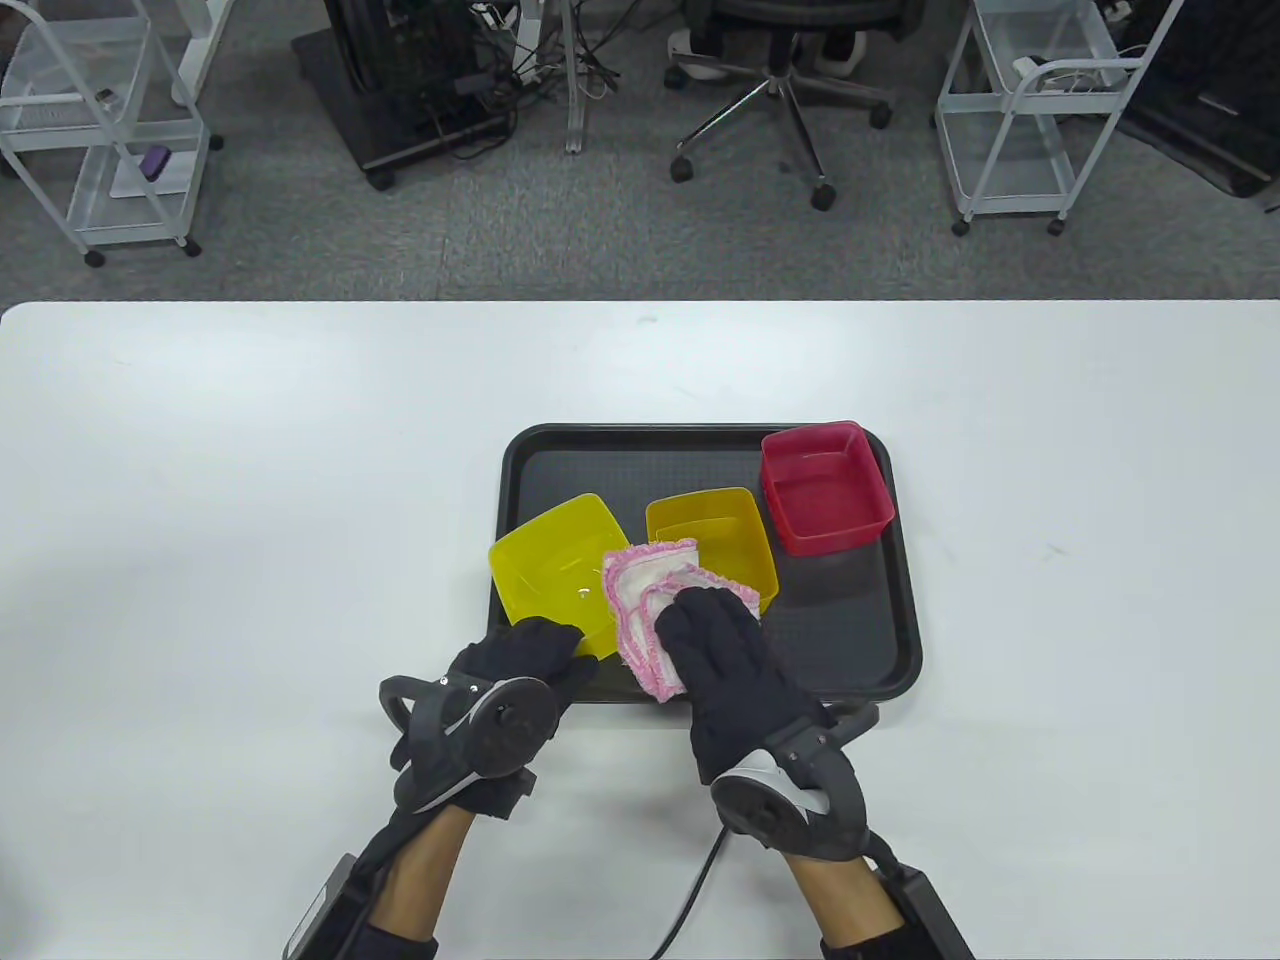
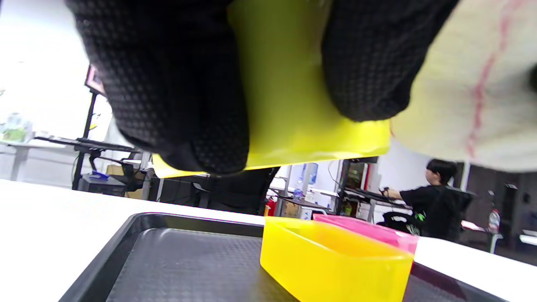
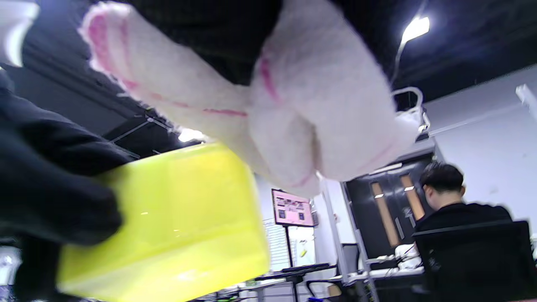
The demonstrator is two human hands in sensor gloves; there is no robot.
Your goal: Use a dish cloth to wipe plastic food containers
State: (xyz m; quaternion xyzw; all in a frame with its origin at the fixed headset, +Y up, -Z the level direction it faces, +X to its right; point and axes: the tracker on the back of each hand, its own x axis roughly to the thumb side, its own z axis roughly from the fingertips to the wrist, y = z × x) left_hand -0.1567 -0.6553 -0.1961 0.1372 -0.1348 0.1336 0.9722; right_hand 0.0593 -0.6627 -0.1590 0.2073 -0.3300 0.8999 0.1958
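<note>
The lime tub (image 1: 552, 565) is gripped at its near wall by the left hand (image 1: 520, 665); in the left wrist view its fingers (image 2: 176, 84) are seen pressed against the wall from outside, and the tub is lifted clear of the tray (image 1: 850, 640), tilted toward the person. The cloth (image 1: 650, 600) is held bunched under the right hand (image 1: 715, 655), with its folds draped at the tub's right rim; whether the fingers are closed fully round the cloth cannot be told, since the palm side is hidden. An orange tub (image 1: 715, 540) stands on the tray just beside the lime one, and a red tub (image 1: 825, 488) stands at the tray's far right corner. The tubs are judged light, thin-walled and somewhat flexible, and probably slick, so a pinch across a wall near the rim is advised rather than a squeeze across the whole body. The cloth is judged soft and limp; it is best gathered into a pad so that pressure reaches the tub's corners.
</note>
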